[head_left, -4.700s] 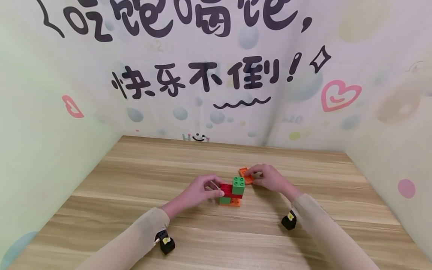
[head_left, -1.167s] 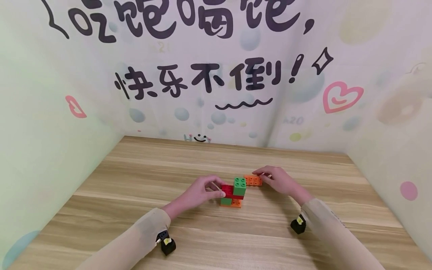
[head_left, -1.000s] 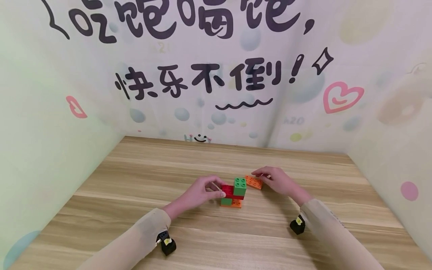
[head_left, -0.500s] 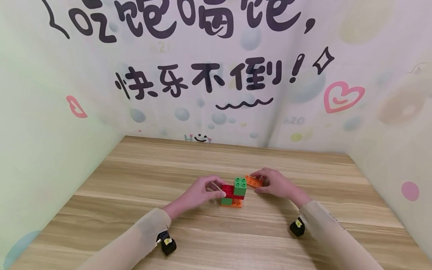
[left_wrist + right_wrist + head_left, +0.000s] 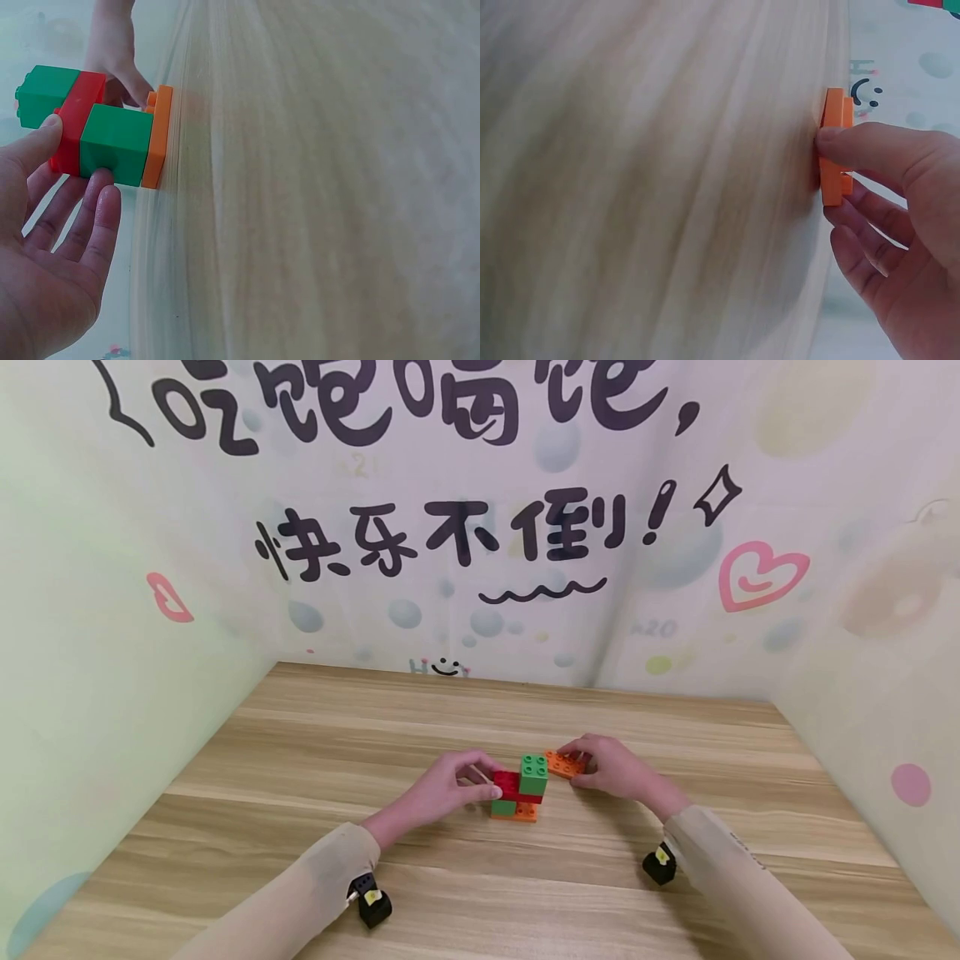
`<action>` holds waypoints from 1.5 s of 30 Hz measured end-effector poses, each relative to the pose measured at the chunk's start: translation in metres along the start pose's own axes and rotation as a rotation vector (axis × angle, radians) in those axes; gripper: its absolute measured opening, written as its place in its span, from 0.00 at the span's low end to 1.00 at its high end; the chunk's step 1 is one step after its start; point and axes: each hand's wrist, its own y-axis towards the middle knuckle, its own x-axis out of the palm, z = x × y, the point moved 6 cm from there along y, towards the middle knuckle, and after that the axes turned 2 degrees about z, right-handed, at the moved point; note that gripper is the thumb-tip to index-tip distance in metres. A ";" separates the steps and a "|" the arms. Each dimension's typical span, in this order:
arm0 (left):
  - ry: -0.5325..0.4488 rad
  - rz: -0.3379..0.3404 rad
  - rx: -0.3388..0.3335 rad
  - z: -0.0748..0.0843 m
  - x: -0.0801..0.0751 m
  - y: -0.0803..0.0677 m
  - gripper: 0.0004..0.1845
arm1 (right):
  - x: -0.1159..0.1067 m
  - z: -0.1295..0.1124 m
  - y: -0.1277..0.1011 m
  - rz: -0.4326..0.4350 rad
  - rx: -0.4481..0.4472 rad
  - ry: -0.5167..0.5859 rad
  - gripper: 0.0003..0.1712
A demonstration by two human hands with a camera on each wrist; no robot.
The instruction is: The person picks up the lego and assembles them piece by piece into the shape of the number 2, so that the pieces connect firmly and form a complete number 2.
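Note:
In the head view a small stack of toy building blocks stands on the table: an orange plate (image 5: pixel 526 812) at the bottom, a green block (image 5: pixel 503 807) on it, a red block (image 5: pixel 507 786) across that, and another green block (image 5: pixel 534 774) on top at the right. My left hand (image 5: pixel 447 787) holds the red block at its left end between thumb and fingers. Just behind and right of the stack lies a second orange plate (image 5: pixel 562 764), studs up. My right hand (image 5: pixel 611 767) pinches its right end; the right wrist view shows the thumb (image 5: pixel 855 144) against its side.
The wooden table (image 5: pixel 420 885) runs back to a white printed wall sheet (image 5: pixel 450 627). Side sheets stand at left and right. A small black camera hangs below each sleeve, the left camera (image 5: pixel 373 906) and the right camera (image 5: pixel 660 864).
The loose orange plate has moved slightly right and been turned. My right hand's thumb has come round to its near side and now pinches it. The left hand and stack stay nearly still.

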 end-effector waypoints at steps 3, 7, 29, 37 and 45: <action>-0.003 0.000 -0.001 0.000 0.000 0.000 0.15 | -0.002 -0.001 -0.001 0.007 -0.003 -0.026 0.23; -0.008 0.003 -0.006 0.000 0.000 0.000 0.15 | -0.005 -0.002 -0.002 0.021 -0.014 -0.056 0.22; -0.008 0.005 -0.005 -0.003 0.000 0.000 0.16 | -0.012 -0.008 -0.003 0.039 0.001 -0.068 0.22; -0.027 0.009 0.000 -0.004 0.001 -0.001 0.16 | -0.021 -0.012 -0.002 0.107 -0.044 -0.056 0.23; -0.023 0.009 -0.003 -0.005 0.001 0.001 0.15 | -0.029 -0.018 -0.001 0.157 -0.070 -0.026 0.23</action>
